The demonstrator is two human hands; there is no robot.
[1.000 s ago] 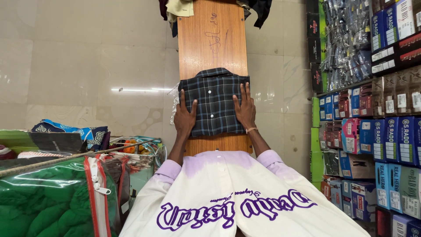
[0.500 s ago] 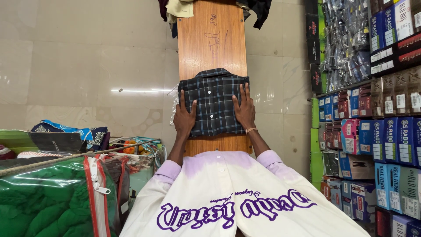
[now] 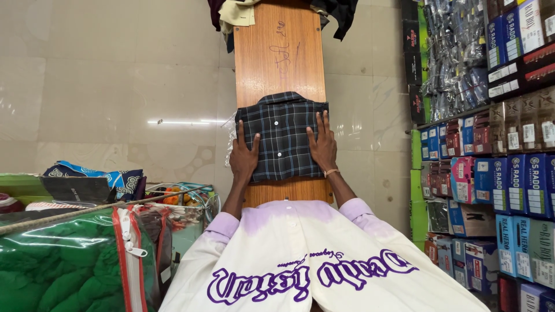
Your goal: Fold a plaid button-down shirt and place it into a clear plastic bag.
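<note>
Folded dark plaid shirt [image 3: 281,137], flat, collar away, on wooden board [image 3: 280,58]

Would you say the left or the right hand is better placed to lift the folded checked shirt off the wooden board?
Probably the left hand: it lies over the folded checked shirt's side edge, fingers on the cloth, palm on the wooden board. The right hand lies flat, mostly on the cloth. The difference is slight.

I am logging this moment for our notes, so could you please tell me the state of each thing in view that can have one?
Dark checked cotton shirt: folded, buttoned, flat on the board.
Long wooden board: bare in the middle, clothes heaped at its far end.
Left hand: open, flat on the shirt's left edge.
Right hand: open, flat on the shirt's right edge.
Clear zipped bag of green fabric: zipped shut.
</note>
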